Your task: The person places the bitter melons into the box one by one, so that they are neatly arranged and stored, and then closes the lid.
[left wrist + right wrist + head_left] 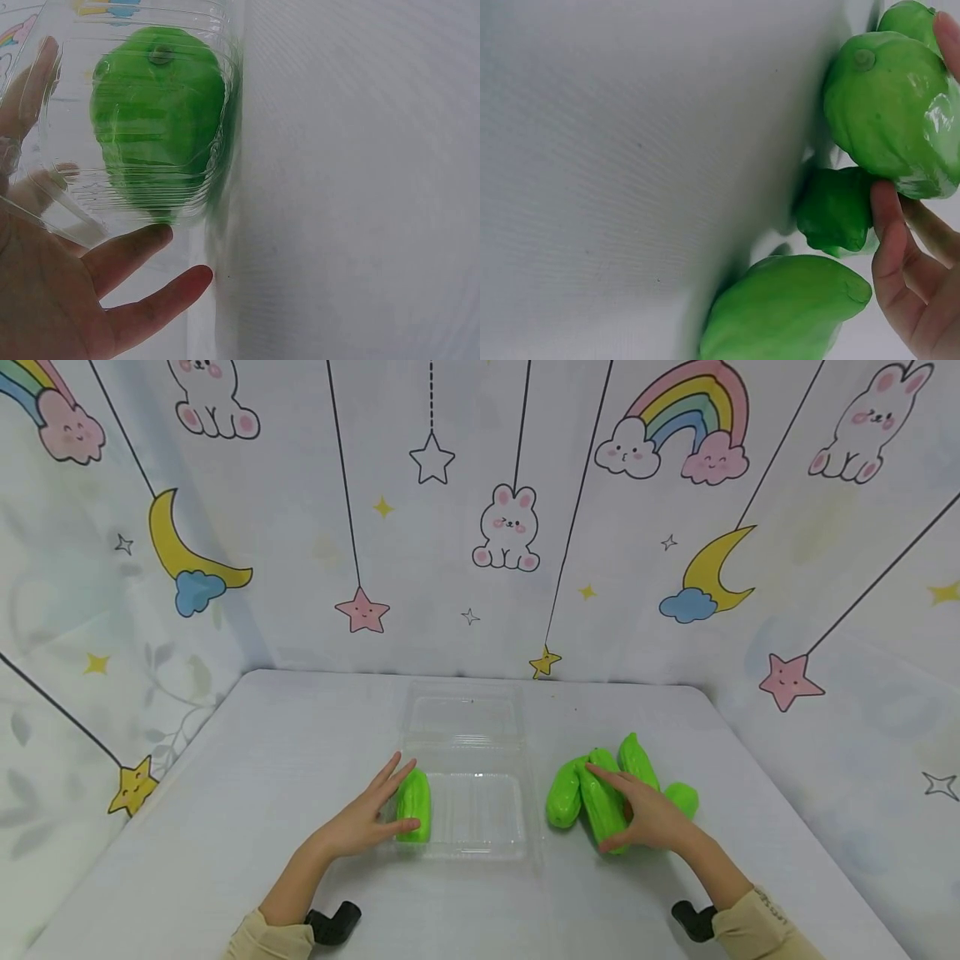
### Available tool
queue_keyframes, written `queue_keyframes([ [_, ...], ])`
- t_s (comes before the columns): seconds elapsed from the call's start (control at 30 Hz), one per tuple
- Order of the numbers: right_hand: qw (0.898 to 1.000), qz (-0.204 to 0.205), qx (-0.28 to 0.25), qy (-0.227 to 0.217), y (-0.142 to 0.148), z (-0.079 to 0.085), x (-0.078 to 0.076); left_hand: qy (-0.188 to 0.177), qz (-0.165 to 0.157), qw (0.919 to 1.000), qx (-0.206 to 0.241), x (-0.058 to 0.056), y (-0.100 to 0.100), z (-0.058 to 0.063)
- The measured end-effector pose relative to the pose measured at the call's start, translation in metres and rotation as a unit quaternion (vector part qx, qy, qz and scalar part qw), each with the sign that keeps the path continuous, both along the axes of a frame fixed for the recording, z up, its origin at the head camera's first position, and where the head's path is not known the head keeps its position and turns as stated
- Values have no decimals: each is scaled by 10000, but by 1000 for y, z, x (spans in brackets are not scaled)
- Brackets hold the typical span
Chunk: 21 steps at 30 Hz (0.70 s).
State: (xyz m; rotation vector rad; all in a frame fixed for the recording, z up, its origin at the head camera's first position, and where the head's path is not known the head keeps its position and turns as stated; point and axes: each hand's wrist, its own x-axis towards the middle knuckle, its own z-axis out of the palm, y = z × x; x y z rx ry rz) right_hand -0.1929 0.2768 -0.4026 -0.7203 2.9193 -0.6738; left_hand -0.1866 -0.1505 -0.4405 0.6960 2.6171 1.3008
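A clear plastic clamshell box (480, 852) lies with its lid folded back, and one ridged green gourd (415, 802) stands lengthwise at its left side. My left hand (367, 818) is at the box's left edge, fingers spread, the thumb reaching over the gourd's near end. In the left wrist view that gourd (157, 120) shows through the plastic wall. To the right of the box, my right hand (652, 814) grips another gourd (602, 806) between thumb and fingers. The right wrist view shows this gourd (892, 112) close up, fingertips against its side.
Several more glossy green gourds cluster about my right hand: one gourd (565, 797) on the left, a gourd (637, 760) behind, and a rounded green end (682, 797) on the right. A white-covered table (300, 752) meets a patterned cloth backdrop (450, 543).
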Motion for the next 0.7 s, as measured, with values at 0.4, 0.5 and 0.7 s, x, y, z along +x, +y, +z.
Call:
queue_keyframes([
  [0.4,9999,-39,-136,-19,-1,-2,-1,-13,-21,10000,28,-1,0,-1],
  [0.5,9996,0,-260,-65,-2,-2,-2,10,-31,10000,41,0,0,-1],
  [0.7,9974,45,-656,-291,-3,-1,-3,10,17,10000,-35,0,-1,-1],
])
